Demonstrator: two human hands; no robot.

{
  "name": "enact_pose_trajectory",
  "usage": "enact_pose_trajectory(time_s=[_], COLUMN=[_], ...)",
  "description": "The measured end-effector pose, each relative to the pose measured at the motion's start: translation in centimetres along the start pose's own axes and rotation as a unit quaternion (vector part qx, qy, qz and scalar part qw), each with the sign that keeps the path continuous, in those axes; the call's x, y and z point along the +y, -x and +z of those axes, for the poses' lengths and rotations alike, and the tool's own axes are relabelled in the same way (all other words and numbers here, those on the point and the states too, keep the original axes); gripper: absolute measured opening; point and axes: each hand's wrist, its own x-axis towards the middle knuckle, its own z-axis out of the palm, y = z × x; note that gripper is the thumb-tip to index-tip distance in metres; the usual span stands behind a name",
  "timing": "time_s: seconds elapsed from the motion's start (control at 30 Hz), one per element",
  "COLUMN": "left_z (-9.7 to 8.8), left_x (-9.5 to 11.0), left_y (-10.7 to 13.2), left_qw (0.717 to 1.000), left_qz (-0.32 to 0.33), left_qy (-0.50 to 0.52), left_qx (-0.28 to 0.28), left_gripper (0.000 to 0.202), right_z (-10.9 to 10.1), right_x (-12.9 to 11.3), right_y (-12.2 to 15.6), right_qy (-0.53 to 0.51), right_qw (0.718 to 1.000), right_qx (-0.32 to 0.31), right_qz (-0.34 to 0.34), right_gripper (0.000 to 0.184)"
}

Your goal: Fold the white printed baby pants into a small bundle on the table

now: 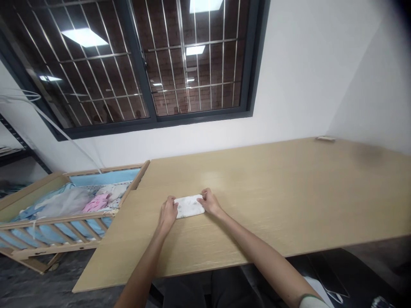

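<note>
On the desk right of the crib, the white cloth lies in a small flat rectangle, apparently already folded but not yet released, my left fingers pinched closed on its crib-side end, my right fingers on its far end.

We face a pale wooden surface; on it lie a white patterned cloth and, far right, a small flat item.
</note>
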Motion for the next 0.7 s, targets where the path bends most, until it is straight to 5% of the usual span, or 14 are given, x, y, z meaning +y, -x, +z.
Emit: enact_pose_trajectory(time_s=[0.13,0.23,0.4,0.7], left_z=[0.8,2.1,3.5,1.0], left_x=[1.7,2.9,2.7,-0.8], left_y=[1.4,2.5,3.0,4.3], left_qw=[0.997,0.988,0.975,0.965], left_qz=[0.062,0.131,0.103,0.083], left_qy=[-0.028,-0.071,-0.134,-0.18], left_qx=[0.035,-0.044,-0.145,-0.17], left_gripper=[0.057,0.073,0.08,0.081], right_z=[-0.7,-0.4,0.2,-2.5], right_x=[-1.3,-2.4,-2.5,0.0], right_y=[1.1,2.1,2.8,2.9], right_qy=[0.098,0.187,0.268,0.256], right_qw=[0.979,0.93,0.893,0.908], right_qx=[0.02,-0.093,-0.214,-0.209], right_qz=[-0.178,-0.302,-0.291,-0.257], right_gripper=[0.047,0.059,0.064,0.074])
